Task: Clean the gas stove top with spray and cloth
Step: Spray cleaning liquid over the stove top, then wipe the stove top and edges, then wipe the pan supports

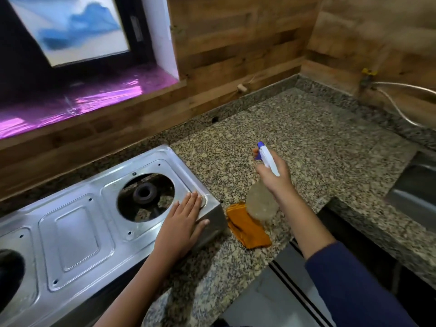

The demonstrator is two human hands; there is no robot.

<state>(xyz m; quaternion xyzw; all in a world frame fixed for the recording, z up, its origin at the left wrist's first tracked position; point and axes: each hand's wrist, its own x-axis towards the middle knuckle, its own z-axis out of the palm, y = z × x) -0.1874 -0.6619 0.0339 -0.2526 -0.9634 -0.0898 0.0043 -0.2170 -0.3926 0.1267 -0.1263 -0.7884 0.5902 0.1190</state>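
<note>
Cloth (250,230) lies between left hand (182,222) on stove (75,228) and right hand (276,177)'s bottle (262,204).

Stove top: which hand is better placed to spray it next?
Right. The right hand grips the spray bottle at its trigger, just right of the stove top. The left hand lies flat on the stove top's corner and holds nothing.
</note>
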